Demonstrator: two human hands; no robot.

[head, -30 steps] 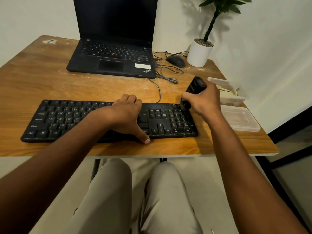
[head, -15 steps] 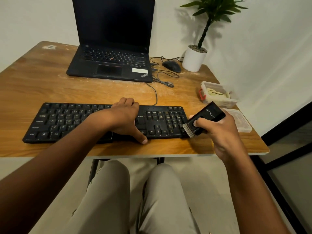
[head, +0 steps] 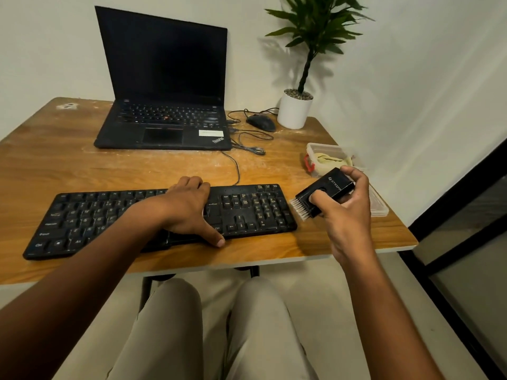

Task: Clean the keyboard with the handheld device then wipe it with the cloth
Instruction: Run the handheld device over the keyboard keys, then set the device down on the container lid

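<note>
A black keyboard (head: pixel 255 208) lies along the front of the wooden table (head: pixel 68 163). My left hand (head: pixel 189 209) rests on its middle, fingers over the far edge and thumb at the near edge, holding it down. My right hand (head: pixel 348 209) grips a black handheld device (head: pixel 330 187) with pale bristles at its lower left end, lifted just off the keyboard's right end with the thumb on its top button. A yellowish cloth (head: pixel 330 160) lies in a clear plastic box (head: pixel 315 148) behind the device.
A shut-off black laptop (head: pixel 164 124) stands at the back, with a black mouse (head: pixel 261 122), loose cables (head: pixel 248 145) and a white potted plant (head: pixel 295 111) to its right. A clear lid (head: pixel 380 207) lies by my right hand near the table's right edge.
My right hand has drawn the device off the keyboard's top right corner, down across its right end, then out to the right and up. My left hand stays on the keyboard.
</note>
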